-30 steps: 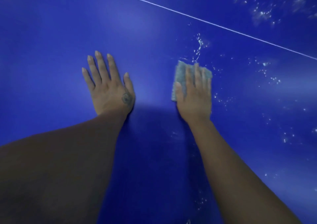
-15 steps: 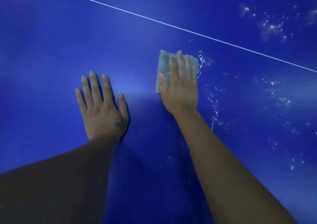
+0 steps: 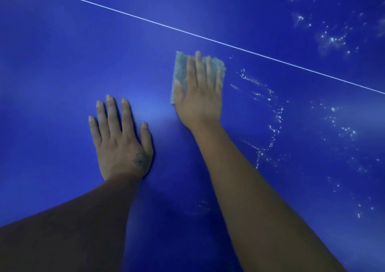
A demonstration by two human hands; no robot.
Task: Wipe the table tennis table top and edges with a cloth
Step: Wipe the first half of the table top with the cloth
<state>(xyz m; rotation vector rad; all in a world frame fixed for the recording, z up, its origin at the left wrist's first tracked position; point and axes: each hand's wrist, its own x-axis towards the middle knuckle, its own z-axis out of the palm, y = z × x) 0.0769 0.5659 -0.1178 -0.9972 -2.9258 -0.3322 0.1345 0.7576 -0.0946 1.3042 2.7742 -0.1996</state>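
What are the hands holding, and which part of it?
Nothing is gripped. The right hand presses flat on top of the cloth, fingers straight. The left hand rests flat on the table.

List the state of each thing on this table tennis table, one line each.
table top: white specks scattered on its right part.
right hand: fingers straight, pressing the cloth.
cloth: flat under the right hand.
left hand: flat on the table top, empty.
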